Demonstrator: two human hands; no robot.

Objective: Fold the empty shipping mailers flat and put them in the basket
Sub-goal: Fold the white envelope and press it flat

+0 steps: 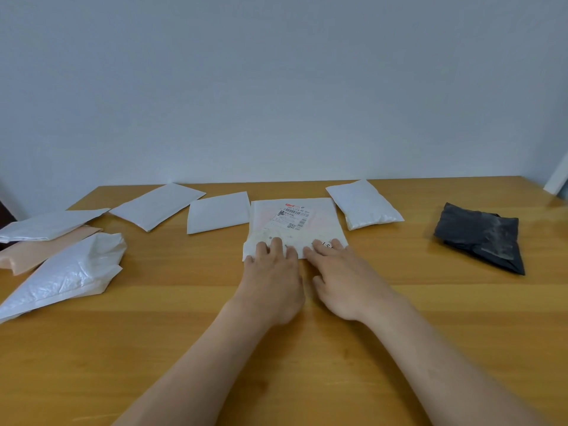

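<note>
The fingers (276,245) of the left hand (272,281) and those of the right hand (338,278) lay spread and fairly straight, pressing down the near edge of the labelled mailer (295,219) and gripping nothing. The mailer sat flat at the middle of the table (184,348), close to the far edge. I judged this the flattening step, with the fold not yet made; next, the near edge would need lifting, carrying over toward the far edge, then creasing. The black mailer (479,235) near the right edge looked folded. No basket showed (presumably outside the frame). The left-edge pile (61,272) was cut off, and the label's print was unreadable.
</note>
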